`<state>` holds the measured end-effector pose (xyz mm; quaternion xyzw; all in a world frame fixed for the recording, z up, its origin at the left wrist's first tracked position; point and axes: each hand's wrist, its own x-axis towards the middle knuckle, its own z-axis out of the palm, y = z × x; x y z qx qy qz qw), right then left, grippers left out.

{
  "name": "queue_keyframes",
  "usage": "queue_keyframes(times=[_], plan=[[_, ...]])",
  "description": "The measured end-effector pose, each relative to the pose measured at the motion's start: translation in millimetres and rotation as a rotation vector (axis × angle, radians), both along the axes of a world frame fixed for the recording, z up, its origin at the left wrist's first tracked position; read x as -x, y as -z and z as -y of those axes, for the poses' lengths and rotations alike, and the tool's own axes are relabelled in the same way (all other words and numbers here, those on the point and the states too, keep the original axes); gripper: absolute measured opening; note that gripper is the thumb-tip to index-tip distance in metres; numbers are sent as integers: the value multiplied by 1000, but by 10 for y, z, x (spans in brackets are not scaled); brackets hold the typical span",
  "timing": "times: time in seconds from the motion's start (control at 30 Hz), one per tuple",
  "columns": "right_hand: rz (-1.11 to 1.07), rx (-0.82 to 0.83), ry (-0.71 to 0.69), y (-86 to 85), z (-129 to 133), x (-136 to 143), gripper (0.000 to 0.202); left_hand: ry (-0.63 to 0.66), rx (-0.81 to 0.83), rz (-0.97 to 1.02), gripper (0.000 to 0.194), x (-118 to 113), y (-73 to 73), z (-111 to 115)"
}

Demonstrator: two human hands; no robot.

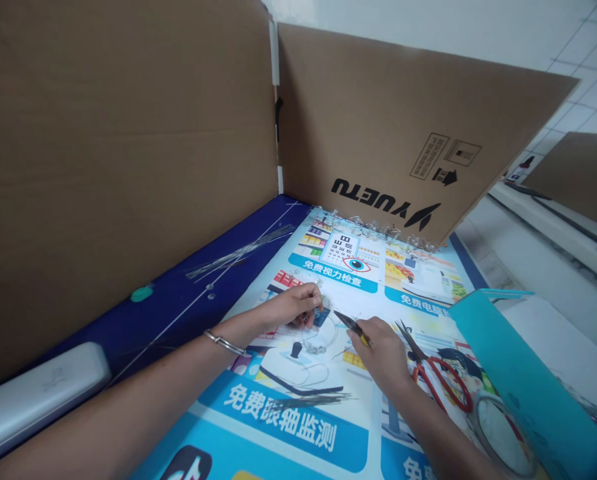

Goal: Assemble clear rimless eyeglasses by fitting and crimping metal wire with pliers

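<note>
Cardboard panels: 2 lg., standing at an angle to each other, L panel (128,133) plain, R panel (378,127) w/ "YUETU" printed upside down. Printed sheet (338,293): 1, flat on dk. blue surface (178,320), w/ pictures & Chinese lettering. Containers: 1 teal box (518,367), open, at R edge, pale inside; dk. fine strands at its lower R, contents otherwise n/c (not clear). White case (43,400): 1, lower L, partly out of view; contents can't be told. Hands: 2. L hand (301,305) over mid-sheet, fingers pinched narrow on fine wire (336,328), which loops out near the tips; exact form too small to tell. R hand (381,350) just opp., closed round 1 pr. pliers (352,325), dk. nose pointing twd. L hand, apart from it. Scissors (421,358): 1 pr., red handles, blades apart, just beside R wrist. Ring-shaped roll (478,411): 1, next to scissors handles. Wire bundles: 2; upper bundle (243,253) on blue surface, lower bundle (313,400) on sheet nr. bottom; strand qty. can't be counted. Bracelet (224,343): 1, silver, L forearm. Green lump (142,293): 1, by L panel. Clear pieces (378,227): many, in a row along R panel base, exact no. n/c.
</note>
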<state>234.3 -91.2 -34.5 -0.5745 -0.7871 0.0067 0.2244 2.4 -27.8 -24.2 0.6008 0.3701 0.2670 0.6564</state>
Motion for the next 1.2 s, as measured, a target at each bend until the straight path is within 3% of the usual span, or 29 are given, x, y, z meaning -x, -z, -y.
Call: queue_keyframes(times=[0.53,0.8,1.2], plan=[[-13,68,-19,-9,12,15,22,35,-50,24,27,0,25,-20],[-51,92,-23,-11,4,19,21,41,-77,-57,30,-4,-7,-34],[-86,84,-20,-22,8,29,20,73,-258,-23,22,2,23,-80]])
